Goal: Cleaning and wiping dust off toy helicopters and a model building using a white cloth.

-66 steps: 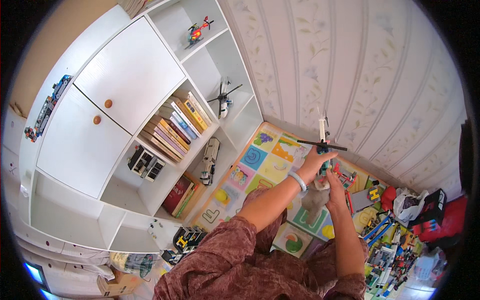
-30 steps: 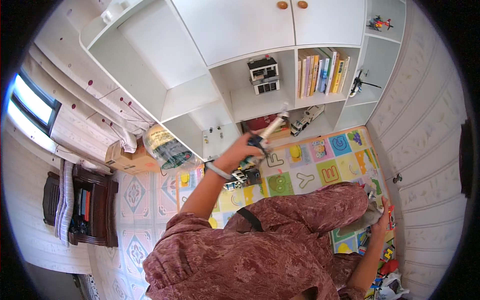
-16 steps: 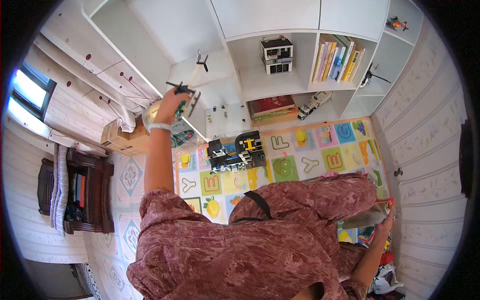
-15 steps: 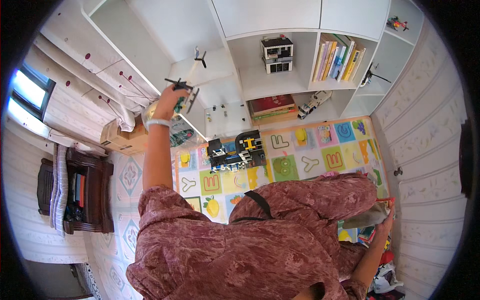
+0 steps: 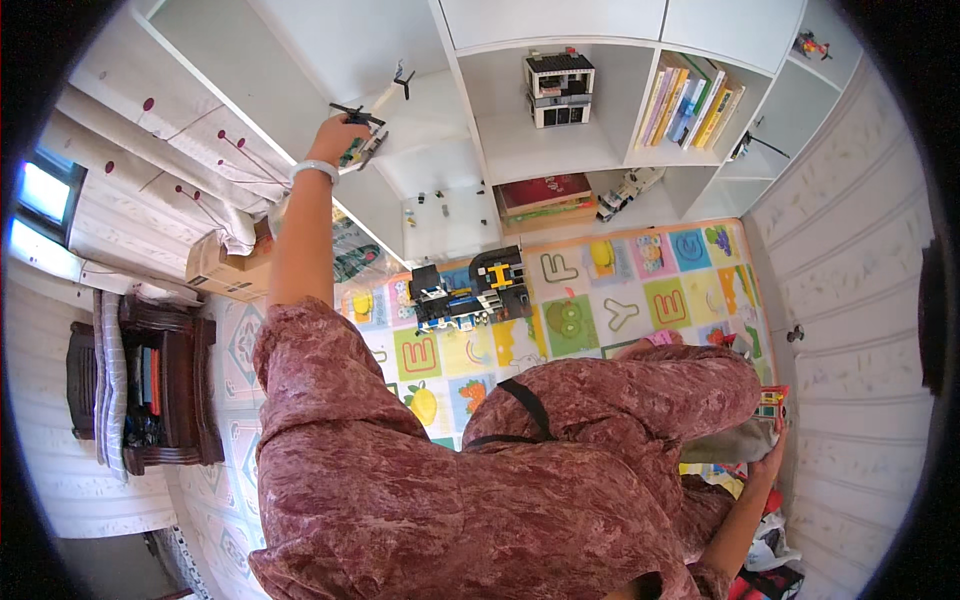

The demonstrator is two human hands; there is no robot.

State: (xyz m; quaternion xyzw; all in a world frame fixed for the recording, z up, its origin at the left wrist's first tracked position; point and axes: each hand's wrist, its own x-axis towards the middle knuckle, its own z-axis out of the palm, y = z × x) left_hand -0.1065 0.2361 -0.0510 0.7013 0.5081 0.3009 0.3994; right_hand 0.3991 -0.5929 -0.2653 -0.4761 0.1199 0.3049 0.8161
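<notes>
High on the left, my left hand (image 5: pixel 336 140) is closed around a small toy helicopter (image 5: pixel 371 150) with dark rotor blades and green parts. It is at the white shelf unit (image 5: pixel 452 58), in front of a compartment where a white toy piece with a dark propeller (image 5: pixel 402 84) stands. Low on the right, my right hand (image 5: pixel 768 462) grips a grey cloth (image 5: pixel 730 443) beside my bent leg. A small red, yellow and green item (image 5: pixel 773 402) shows just above that hand; whether the fingers touch it I cannot tell.
A partly built brick vehicle (image 5: pixel 468 292) rests on the colourful play mat (image 5: pixel 622 316). The shelves hold a toy building (image 5: pixel 560 90), books (image 5: pixel 690 103), a red book (image 5: pixel 545 192) and a white toy vehicle (image 5: pixel 628 190). A cardboard box (image 5: pixel 228 268) stands left, near a dark wooden cabinet (image 5: pixel 175 385).
My left hand has moved up and slightly left with the toy helicopter, deeper toward the shelf. My right hand stays low with the cloth, and more of the colourful item shows. The view has shifted a little.
</notes>
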